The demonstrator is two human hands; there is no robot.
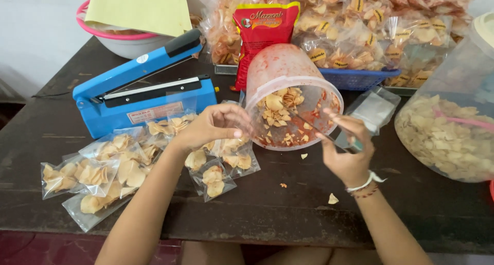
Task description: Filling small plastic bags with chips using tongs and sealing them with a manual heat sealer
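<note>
Blue heat sealer (146, 92), red pouch (262, 33), seemingly chip-filled clear tub (453, 136) on dark table (288, 208)

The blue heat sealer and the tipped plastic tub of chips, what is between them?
In the head view, the left hand at the tub's rim, over small clear bags of chips beside the blue heat sealer.

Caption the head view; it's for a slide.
Left hand tips a tub of chips while right hand scoops inside with a spoon.

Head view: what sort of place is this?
Probably a small home snack-packing setup: a blue heat sealer, small filled chip bags on a dark wooden table, and stacked packed bags behind.
</note>
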